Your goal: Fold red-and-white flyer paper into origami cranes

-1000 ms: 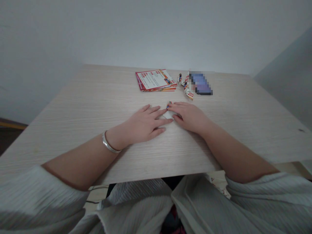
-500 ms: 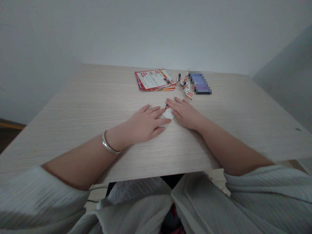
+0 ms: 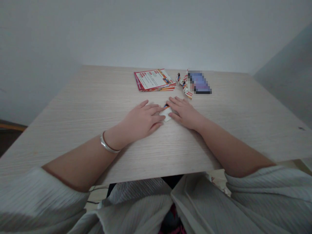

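Uneven pressure from the left hand (image 3: 141, 121), its fingers loosely spread, could skew the small paper piece (image 3: 167, 114) or crease it crookedly. It lies on the desk (image 3: 97, 97) between the left fingertips and the right hand (image 3: 185, 112), flattened with fingers extended; how firmly either presses is hard to tell.

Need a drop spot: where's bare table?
Bare: table left of the sheets and left hand; also right of the pixelated item and right hand. Crowded: paper between the hands; far middle, scraps between sheets and pixelated item.
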Demonstrator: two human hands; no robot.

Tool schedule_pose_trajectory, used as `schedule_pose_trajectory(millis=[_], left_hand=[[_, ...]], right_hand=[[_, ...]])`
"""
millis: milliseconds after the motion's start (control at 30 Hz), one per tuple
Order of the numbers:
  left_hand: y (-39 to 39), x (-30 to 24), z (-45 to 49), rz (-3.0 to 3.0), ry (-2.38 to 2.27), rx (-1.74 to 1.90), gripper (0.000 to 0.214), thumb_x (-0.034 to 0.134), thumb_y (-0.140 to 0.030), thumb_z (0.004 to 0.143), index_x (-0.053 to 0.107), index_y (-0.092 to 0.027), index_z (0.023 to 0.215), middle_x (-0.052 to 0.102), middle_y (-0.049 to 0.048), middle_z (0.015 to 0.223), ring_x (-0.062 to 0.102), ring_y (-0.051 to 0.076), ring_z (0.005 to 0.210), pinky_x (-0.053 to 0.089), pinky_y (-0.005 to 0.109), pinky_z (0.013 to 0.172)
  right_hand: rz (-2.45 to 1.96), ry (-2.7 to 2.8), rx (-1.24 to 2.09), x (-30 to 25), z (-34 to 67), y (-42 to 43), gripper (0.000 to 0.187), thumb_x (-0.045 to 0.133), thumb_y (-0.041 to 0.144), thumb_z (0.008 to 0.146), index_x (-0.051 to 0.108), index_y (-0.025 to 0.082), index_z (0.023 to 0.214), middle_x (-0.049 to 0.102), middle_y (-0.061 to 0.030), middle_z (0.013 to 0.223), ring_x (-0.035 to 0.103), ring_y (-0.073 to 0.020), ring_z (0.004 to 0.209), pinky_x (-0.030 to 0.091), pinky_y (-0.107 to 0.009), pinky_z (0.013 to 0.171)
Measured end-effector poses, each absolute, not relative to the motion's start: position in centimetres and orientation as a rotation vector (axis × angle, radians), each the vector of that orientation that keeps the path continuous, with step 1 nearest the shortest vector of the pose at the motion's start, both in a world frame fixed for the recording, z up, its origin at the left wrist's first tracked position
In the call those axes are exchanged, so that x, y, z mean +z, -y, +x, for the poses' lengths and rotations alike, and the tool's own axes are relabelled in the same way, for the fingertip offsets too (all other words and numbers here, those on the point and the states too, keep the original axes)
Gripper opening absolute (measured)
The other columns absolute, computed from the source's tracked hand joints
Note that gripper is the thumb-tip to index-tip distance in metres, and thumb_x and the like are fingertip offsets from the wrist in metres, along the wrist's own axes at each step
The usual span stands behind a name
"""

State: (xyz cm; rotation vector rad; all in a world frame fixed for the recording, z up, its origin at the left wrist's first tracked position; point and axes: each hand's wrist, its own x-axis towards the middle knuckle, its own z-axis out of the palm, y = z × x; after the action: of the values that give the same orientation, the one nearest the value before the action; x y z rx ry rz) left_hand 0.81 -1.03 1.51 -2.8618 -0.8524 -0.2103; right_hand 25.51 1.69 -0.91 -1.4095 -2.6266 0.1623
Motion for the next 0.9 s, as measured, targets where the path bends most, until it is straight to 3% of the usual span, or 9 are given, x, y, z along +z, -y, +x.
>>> schedule_pose_trajectory(millis=[133,233,400,500,567,667,733,900], left_hand=[[1.6,1.9,1.2,-2.886,0.821,-0.123,0.042,0.044,-0.033,0.109,0.069,-0.021,0.141,0.072,0.0157,0.135,0.066,0.031,0.127,0.047,0.053,0.114],[1.7,2.1,1.3,-2.870,0.834,-0.096,0.044,0.039,-0.032,0.110,0.071,-0.025,0.140,0.071,0.0161,0.133,0.067,0.031,0.125,0.049,0.052,0.110],[1.6,2.0,0.9,-2.877,0.880,-0.154,0.045,0.039,-0.035,0.110,0.071,-0.030,0.140,0.067,0.0182,0.140,0.067,0.034,0.124,0.049,0.056,0.106],[1.3,1.9,0.8,-2.921,0.968,-0.196,0.043,0.040,-0.037,0.110,0.073,-0.031,0.137,0.068,0.0167,0.140,0.067,0.034,0.125,0.042,0.066,0.112],[1.1,2.0,0.7,-2.958,1.020,-0.236,0.042,0.041,-0.037,0.110,0.075,-0.029,0.134,0.070,0.0145,0.140,0.066,0.033,0.128,0.031,0.072,0.120],[0.8,2.3,0.7,-2.977,1.163,-0.305,0.041,0.041,-0.032,0.108,0.076,-0.021,0.127,0.076,0.0121,0.130,0.069,0.031,0.124,0.023,0.070,0.126],[0.6,2.3,0.7,-2.953,1.305,-0.366,0.040,0.043,-0.029,0.105,0.075,-0.017,0.125,0.078,0.0129,0.125,0.070,0.031,0.121,0.026,0.068,0.126],[0.0,1.6,0.8,-2.920,1.500,-0.612,0.040,0.056,-0.034,0.097,0.071,-0.012,0.127,0.076,0.0161,0.126,0.070,0.032,0.119,0.050,0.054,0.111]], right_hand=[[-1.524,2.635,0.171,-0.6,25.1,-1.2,0.060,0.040,0.038,0.108,0.043,0.015,0.164,0.034,-0.0145,0.175,0.029,-0.0406,0.163,0.023,-0.069,0.130],[-1.526,2.620,0.204,-0.7,25.1,-1.4,0.059,0.039,0.032,0.107,0.044,0.015,0.164,0.033,-0.0133,0.176,0.028,-0.0407,0.163,0.024,-0.070,0.129],[-1.413,2.463,0.291,-1.2,25.7,-2.5,0.056,0.041,0.022,0.101,0.058,0.016,0.154,0.055,-0.0123,0.163,0.047,-0.0320,0.154,0.034,-0.061,0.128],[-1.321,2.360,0.323,-1.3,26.0,-2.7,0.048,0.045,0.028,0.102,0.067,0.019,0.144,0.067,-0.0126,0.150,0.059,-0.0293,0.143,0.041,-0.056,0.124],[-1.295,2.353,0.312,-1.3,26.0,-2.5,0.049,0.057,0.035,0.098,0.069,0.016,0.142,0.067,-0.0157,0.150,0.059,-0.0310,0.142,0.043,-0.055,0.123],[-1.296,2.395,0.266,-1.4,25.9,-2.2,0.058,0.072,0.043,0.090,0.070,0.015,0.141,0.062,-0.0187,0.153,0.056,-0.0349,0.145,0.042,-0.054,0.124],[-1.317,2.414,0.249,-1.5,25.8,-2.0,0.061,0.075,0.047,0.089,0.070,0.015,0.141,0.060,-0.0194,0.155,0.054,-0.0372,0.146,0.040,-0.056,0.125],[-1.313,2.392,0.270,-1.6,25.4,-1.8,0.072,0.075,0.049,0.088,0.061,0.013,0.149,0.057,-0.0210,0.158,0.053,-0.0373,0.147,0.039,-0.057,0.125]])
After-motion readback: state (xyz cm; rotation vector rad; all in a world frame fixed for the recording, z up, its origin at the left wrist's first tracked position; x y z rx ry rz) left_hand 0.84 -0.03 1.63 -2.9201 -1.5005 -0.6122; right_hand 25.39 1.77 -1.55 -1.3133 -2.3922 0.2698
